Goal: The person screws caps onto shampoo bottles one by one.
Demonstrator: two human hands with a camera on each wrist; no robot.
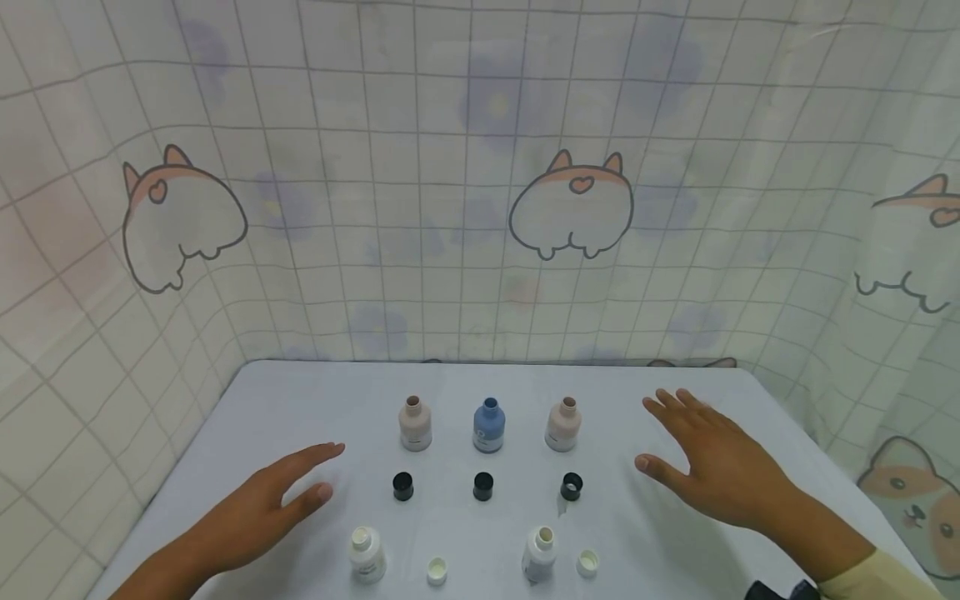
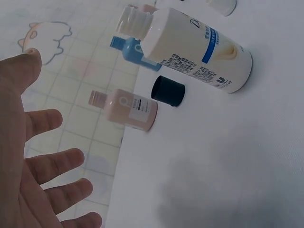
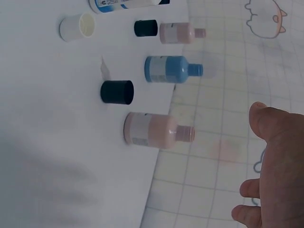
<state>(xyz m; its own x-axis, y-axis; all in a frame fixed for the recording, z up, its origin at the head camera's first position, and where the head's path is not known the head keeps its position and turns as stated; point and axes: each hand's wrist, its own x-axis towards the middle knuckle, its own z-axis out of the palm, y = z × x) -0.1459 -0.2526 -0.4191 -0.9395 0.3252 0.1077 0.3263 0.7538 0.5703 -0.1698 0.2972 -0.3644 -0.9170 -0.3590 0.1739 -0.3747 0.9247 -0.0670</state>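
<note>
My left hand [image 1: 251, 512] hovers over the table's left side, fingers extended, holding nothing. Nearest to it are a white bottle [image 1: 367, 557] and a black cap [image 1: 402, 486]. On the right, my right hand [image 1: 723, 467] is spread above the table, also holding nothing; a black cap [image 1: 572, 486] lies to its left. Along the back stand a pink bottle [image 1: 415, 427], a blue bottle [image 1: 489, 427] and another pink bottle [image 1: 562, 427], all uncapped. A third black cap [image 1: 483, 486] sits before the blue one. In front stands a second white bottle [image 1: 539, 557], uncapped.
Two white caps, the left cap [image 1: 437, 571] and the right cap [image 1: 587, 563], lie beside the white bottles. The white table [image 1: 300, 400] meets a gridded curtain [image 1: 450, 250] with cartoon animals at its back and sides. A dark object [image 1: 780, 592] shows at the bottom right.
</note>
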